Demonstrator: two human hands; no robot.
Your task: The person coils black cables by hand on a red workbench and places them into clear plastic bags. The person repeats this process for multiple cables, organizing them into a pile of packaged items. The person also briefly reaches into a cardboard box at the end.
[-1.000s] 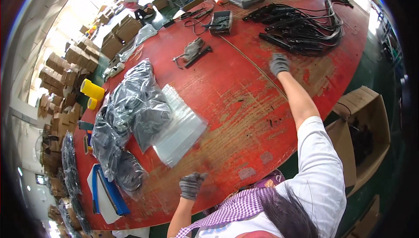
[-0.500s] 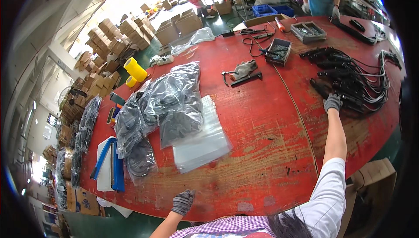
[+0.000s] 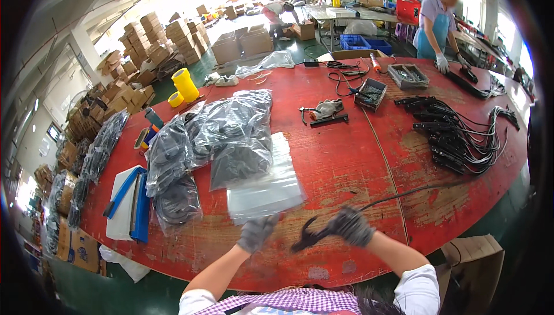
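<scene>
Right hand (image 3: pixel 353 226), clamped on one black hooked part (image 3: pixel 312 238) trailing one cable (image 3: pixel 418 189), just right of the flat clear bags (image 3: pixel 265 196); left hand (image 3: pixel 257 233) at the bags' near edge, its grip too blurred to tell; one scuffed red table (image 3: pixel 332 156) beneath; beyond the bags, two small-parts trays (image 3: pixel 412 86), two blue crates (image 3: pixel 352 46), two other people (image 3: pixel 435 23), stacked cartons (image 3: pixel 138 46).

a black, slim, forked part (image 3: pixel 309 237), slightly blurred, sits tilted in the right hand (image 3: pixel 351 226), prongs leftward; its thin dark cable (image 3: pixel 412 191) trails off rightward. clear, flat plastic bags (image 3: pixel 262 196) lie just beyond the left hand (image 3: pixel 257 233).
</scene>
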